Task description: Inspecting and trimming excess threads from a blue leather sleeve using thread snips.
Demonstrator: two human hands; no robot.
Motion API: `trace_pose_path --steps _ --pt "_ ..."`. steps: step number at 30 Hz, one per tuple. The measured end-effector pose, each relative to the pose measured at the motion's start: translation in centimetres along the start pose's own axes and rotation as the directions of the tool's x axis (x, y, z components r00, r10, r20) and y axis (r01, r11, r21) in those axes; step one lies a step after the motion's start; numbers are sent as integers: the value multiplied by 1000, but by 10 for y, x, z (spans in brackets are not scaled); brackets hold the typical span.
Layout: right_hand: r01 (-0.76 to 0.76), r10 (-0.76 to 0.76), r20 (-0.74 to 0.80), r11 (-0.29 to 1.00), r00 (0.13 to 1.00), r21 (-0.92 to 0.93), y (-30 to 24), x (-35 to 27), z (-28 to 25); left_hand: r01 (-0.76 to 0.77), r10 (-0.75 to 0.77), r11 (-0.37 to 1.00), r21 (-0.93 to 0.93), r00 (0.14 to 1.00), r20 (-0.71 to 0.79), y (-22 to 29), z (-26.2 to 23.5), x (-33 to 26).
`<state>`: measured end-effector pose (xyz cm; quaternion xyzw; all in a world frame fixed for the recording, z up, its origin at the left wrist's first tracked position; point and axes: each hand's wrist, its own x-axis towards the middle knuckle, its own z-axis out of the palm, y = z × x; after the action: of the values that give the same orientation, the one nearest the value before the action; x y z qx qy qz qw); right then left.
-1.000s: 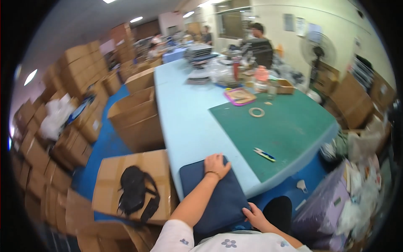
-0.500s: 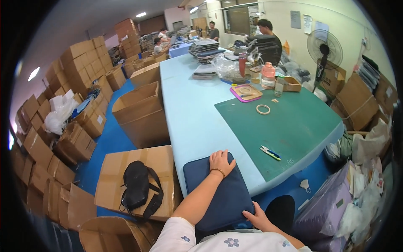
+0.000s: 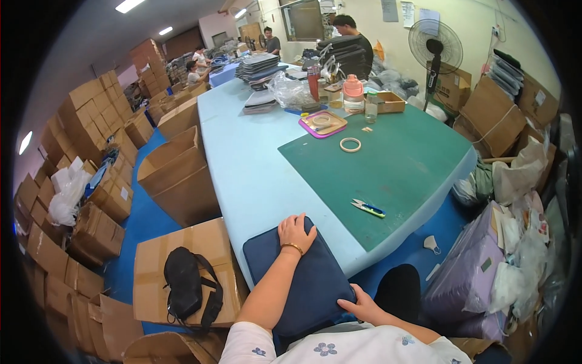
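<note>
A flat navy blue fabric case, like a laptop sleeve, lies partly on the near end of the table and reaches back toward my body. My left hand rests palm down on its far part, fingers stretched toward the far edge and a bracelet on the wrist. At the case's near right edge, my right hand grips it with the thumb on top; the other fingers are partly hidden. Thread snips with blue and green handles lie on the green cutting mat, apart from both hands.
On the light blue table are a tape roll, a pink-rimmed tray, bottles and stacked dark cases. A carton with a black bag stands left; wrapped purple goods stand right. Other people work farther back.
The view has turned slightly right, so the scene sits farther left in the picture. Both hands keep about the same places on the case.
</note>
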<state>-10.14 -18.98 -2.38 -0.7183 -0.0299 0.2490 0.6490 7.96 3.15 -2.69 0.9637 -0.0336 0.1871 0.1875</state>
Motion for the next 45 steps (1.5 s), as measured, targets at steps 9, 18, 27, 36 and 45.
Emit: trace_pose_path --steps 9,18,27,36,45 --pt "-3 3 0 1000 1000 -19 -5 -3 -2 -21 21 1000 8 999 -28 0 1 0" --pt "-259 107 389 895 915 363 38 -15 -39 -11 11 1000 -4 1000 -29 1 -1 -1" --pt "-323 373 133 899 918 -295 129 -64 -95 34 -32 999 -43 998 58 0 -4 1" --pt "-207 -195 -496 737 846 -644 96 -7 -91 -1 1 999 -38 1000 -2 2 1 1" --pt "130 169 513 859 842 -496 112 37 -63 36 -37 999 28 999 26 -5 1 1"
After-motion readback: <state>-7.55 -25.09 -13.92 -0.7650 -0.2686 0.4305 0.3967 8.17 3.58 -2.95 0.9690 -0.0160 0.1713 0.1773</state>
